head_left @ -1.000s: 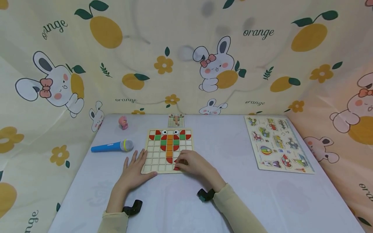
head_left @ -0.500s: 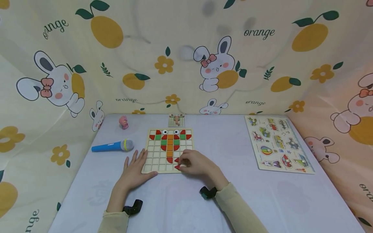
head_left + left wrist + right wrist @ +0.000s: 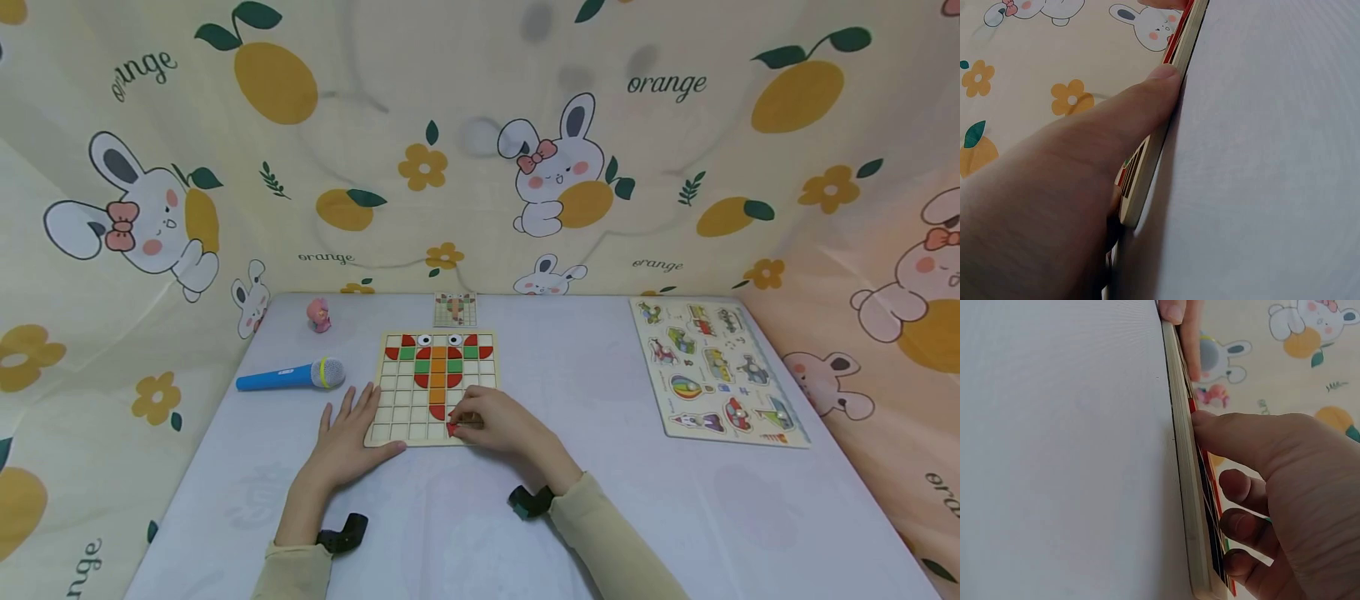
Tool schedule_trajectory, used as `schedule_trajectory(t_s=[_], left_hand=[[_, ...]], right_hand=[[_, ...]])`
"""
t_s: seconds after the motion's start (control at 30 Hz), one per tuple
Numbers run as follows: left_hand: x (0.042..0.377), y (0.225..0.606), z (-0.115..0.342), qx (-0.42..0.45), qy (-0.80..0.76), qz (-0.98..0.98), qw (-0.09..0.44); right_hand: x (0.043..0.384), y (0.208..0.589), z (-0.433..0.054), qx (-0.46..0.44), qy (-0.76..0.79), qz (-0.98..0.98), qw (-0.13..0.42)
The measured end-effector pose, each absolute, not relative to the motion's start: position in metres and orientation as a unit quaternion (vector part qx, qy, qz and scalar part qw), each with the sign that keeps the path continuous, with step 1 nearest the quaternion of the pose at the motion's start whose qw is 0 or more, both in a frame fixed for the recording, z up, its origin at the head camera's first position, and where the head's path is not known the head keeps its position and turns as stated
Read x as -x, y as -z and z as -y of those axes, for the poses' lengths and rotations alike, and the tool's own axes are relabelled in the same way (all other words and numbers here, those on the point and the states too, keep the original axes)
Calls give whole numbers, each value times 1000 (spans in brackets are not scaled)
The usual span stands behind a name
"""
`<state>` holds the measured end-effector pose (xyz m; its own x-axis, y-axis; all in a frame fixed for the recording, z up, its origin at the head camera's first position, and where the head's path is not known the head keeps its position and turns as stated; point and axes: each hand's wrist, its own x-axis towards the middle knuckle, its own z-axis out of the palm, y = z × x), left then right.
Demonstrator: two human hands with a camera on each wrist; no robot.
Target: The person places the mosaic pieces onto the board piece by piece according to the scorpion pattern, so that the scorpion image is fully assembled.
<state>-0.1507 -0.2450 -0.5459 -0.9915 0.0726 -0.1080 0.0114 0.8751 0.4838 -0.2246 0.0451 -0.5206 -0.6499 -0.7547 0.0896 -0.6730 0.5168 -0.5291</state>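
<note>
A square wooden grid board (image 3: 400, 408) lies on the table, with red, green and orange pieces and two eye pieces (image 3: 424, 340) set in its cells. My left hand (image 3: 341, 450) rests on its left front corner, fingers spread; in the left wrist view the thumb (image 3: 1163, 78) lies along the board's edge. Over the front right part, my right hand (image 3: 498, 423) pinches a small red piece (image 3: 452, 430) beside the red end of the orange column (image 3: 437, 383). The right thumb (image 3: 1207, 425) is down at the board's surface; the fingers partly hide the piece.
Behind the board lies a small picture card (image 3: 454, 309). To the left are a blue toy microphone (image 3: 281, 377) and a pink figurine (image 3: 318, 316). A wooden picture puzzle (image 3: 720, 375) lies at the right. A printed cloth (image 3: 480, 150) hangs behind the table.
My right hand shifts slightly right and then back left with the red piece, staying over the board's front right part. The left hand keeps still.
</note>
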Motion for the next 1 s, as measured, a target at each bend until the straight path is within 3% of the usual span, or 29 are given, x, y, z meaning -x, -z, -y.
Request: schedule_trajectory(t_s=[0.53, 1.0], left_hand=[[152, 549, 246, -19, -249, -966, 64], [151, 546, 245, -22, -252, -966, 62]], right_hand=[[229, 523, -51, 370, 339, -861, 79], [230, 525, -52, 351, 310, -880, 77]])
